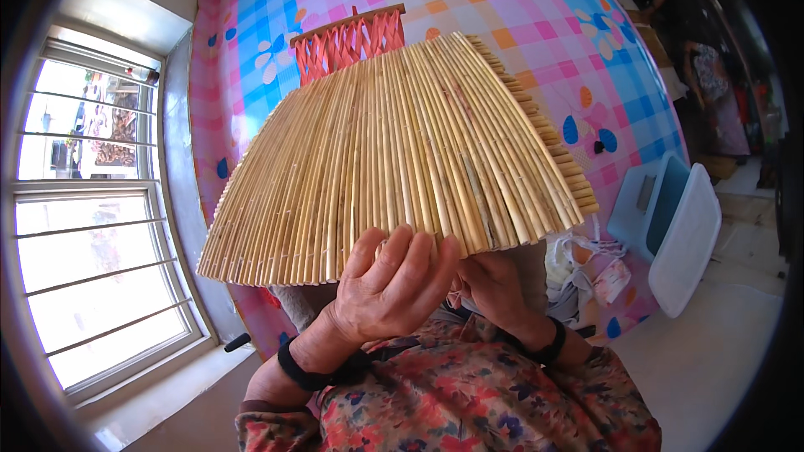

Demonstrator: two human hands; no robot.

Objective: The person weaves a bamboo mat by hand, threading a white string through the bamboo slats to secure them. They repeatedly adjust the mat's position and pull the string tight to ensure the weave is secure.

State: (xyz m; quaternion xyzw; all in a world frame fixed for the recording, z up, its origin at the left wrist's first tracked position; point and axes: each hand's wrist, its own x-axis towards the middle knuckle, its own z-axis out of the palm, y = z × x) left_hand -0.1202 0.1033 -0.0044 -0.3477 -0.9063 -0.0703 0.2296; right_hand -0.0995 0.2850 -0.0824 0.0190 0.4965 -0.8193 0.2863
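A wide panel of pale reed sticks (pixel 377 159), laid side by side, slopes up and away in front of me. Along its right side, a second layer of reed ends (pixel 553 134) juts out from underneath. My left hand (pixel 385 285) is closed over the near edge, its fingertips pressing on the top of the reeds. Just right of it, my right hand (pixel 498 285) is tucked below that edge with bent fingers; what they pinch is hidden. Beyond the far edge stands a criss-cross of red strips (pixel 352 42) hung from a brown wooden bar (pixel 368 21).
A checked, flower-printed plastic sheet (pixel 536 33) spreads under everything. On the right, a blue plastic bin (pixel 641 209) stands beside its white lid (pixel 687 243), near crumpled cloth (pixel 595 272). A barred window (pixel 92 259) is on the left. Another person (pixel 712 75) shows at the far right.
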